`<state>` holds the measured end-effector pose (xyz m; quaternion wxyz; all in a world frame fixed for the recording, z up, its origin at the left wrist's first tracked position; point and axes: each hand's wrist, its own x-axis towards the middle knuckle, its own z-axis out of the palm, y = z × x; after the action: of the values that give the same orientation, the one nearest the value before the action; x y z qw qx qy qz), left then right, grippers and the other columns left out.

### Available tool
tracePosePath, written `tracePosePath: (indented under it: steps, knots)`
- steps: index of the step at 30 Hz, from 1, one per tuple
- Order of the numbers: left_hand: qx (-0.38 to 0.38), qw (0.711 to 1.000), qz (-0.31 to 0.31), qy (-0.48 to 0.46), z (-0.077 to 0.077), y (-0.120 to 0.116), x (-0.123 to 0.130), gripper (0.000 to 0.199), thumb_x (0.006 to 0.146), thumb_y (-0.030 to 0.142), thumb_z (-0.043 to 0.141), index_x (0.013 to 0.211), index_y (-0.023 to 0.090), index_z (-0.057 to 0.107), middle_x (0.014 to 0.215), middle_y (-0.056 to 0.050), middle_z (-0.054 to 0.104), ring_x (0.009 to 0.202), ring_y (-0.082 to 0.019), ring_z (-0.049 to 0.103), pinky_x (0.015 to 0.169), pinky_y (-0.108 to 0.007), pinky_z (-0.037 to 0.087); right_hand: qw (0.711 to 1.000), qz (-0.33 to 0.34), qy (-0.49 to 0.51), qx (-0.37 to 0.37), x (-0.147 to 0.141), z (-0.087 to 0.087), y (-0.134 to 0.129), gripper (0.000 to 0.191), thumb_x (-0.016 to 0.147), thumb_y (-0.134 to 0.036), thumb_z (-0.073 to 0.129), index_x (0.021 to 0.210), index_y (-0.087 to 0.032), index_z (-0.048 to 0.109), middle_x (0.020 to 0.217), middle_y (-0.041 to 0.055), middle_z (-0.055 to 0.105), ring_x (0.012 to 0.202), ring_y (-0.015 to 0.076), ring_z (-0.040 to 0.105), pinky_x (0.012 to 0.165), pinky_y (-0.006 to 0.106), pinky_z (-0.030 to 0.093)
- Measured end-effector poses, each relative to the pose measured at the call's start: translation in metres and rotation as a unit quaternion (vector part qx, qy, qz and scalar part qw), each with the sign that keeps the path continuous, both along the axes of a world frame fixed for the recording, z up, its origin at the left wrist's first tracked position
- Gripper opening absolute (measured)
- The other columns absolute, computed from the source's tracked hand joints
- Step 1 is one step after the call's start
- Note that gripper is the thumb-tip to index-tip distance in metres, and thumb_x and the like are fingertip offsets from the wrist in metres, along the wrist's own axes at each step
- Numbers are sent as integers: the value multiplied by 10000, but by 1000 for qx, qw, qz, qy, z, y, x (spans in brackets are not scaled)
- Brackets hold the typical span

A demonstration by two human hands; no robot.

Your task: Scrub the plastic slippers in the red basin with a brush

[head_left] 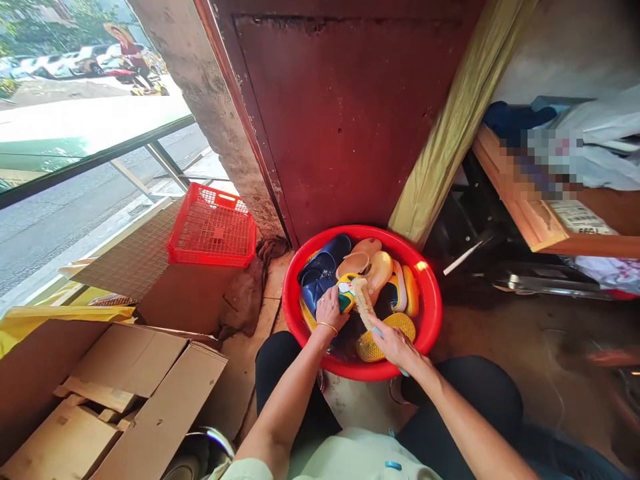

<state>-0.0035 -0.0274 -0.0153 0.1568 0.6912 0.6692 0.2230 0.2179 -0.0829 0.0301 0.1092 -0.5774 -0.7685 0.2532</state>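
Note:
A red plastic tub (434, 303) stands between my knees, filled with slippers and shoes in water. My left hand (329, 311) is closed around a green and yellow slipper (346, 293) near the tub's middle. In my right hand (395, 345) is a scrub brush (363, 300) with pale bristles and a light blue handle; its bristles lie against the slipper. Dark blue slippers (320, 267) are at the tub's back left, with tan slippers (379, 270) beside them. A yellow sole (400, 327) faces up near my right hand.
A red plastic basket (213, 230) rests on cardboard to the left. Nearer me is an open cardboard box (165, 407). Behind the tub stands a dark red door (345, 127), with a yellowish curtain (445, 127) alongside. At right is a wooden shelf (545, 227) holding bags.

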Motion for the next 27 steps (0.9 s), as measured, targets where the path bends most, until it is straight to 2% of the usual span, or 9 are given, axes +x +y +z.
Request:
tracePosePath:
  steps: [4, 7, 10, 12, 15, 17, 21, 23, 27]
  knots:
    - [21, 997, -23, 68, -4, -11, 17, 832, 732, 181, 683, 1507, 178, 382, 1579, -213, 367, 1442, -369, 376, 1128, -511, 346, 1000, 0, 4, -28, 14, -4, -3, 548, 950, -284, 419, 1489, -247, 505, 1238, 80, 730, 1046, 226, 723, 871, 317, 566]
    - [38, 993, -49, 105, -5, -19, 22, 812, 755, 142, 615, 1527, 224, 377, 1601, -170, 351, 1472, -367, 327, 1142, -534, 322, 999, -25, -22, 1, -3, 2, 21, 547, 946, -248, 413, 1485, -238, 507, 1192, 81, 749, 1031, 222, 727, 883, 317, 562]
    - [56, 988, -66, 125, -4, -25, 21, 818, 755, 127, 590, 1528, 296, 380, 1620, -131, 329, 1491, -362, 296, 1152, -567, 292, 998, -12, -54, 24, -26, 15, 49, 561, 950, -207, 411, 1508, -231, 468, 1193, 97, 747, 1060, 212, 715, 906, 314, 545]
    - [64, 988, -70, 121, -3, -25, 17, 813, 745, 123, 599, 1511, 318, 408, 1609, -123, 351, 1487, -360, 307, 1152, -570, 288, 996, 4, -84, 27, -33, 24, 58, 564, 952, -195, 418, 1512, -242, 461, 1116, 105, 769, 1012, 220, 728, 877, 328, 548]
    - [72, 993, -47, 76, -1, -17, 12, 769, 749, 139, 608, 1491, 256, 443, 1523, -155, 470, 1426, -338, 408, 1143, -532, 318, 991, 54, -120, 26, -27, 32, 48, 587, 925, -172, 461, 1500, -293, 479, 996, 90, 783, 926, 225, 736, 822, 326, 547]
    - [82, 996, 0, 35, 1, -8, 9, 758, 759, 167, 612, 1495, 183, 431, 1460, -187, 529, 1386, -332, 453, 1150, -526, 310, 981, 103, -162, 26, -16, 36, 29, 621, 896, -164, 499, 1503, -291, 480, 942, 94, 775, 887, 228, 730, 801, 312, 537]
    - [81, 994, 72, 29, 3, 1, 8, 804, 712, 229, 682, 1476, 136, 452, 1556, -212, 409, 1473, -392, 299, 1193, -618, 158, 962, 146, -231, 22, 2, 48, 0, 619, 901, -164, 476, 1512, -269, 475, 891, 119, 751, 831, 237, 717, 759, 308, 521]
    - [71, 995, 55, 41, 5, -1, 9, 734, 716, 225, 684, 1428, 162, 517, 1575, -192, 390, 1489, -395, 263, 1197, -636, 118, 960, 132, -245, 10, 3, 55, 3, 610, 895, -139, 466, 1483, -297, 512, 881, 115, 751, 822, 248, 719, 752, 332, 518]
    - [71, 996, -9, 46, 9, -10, 10, 548, 776, 167, 619, 1317, 252, 619, 1457, -135, 553, 1436, -354, 378, 1208, -627, 106, 967, 57, -247, -2, -6, 61, 34, 608, 855, -93, 486, 1423, -287, 580, 881, 126, 759, 850, 289, 723, 763, 401, 522]
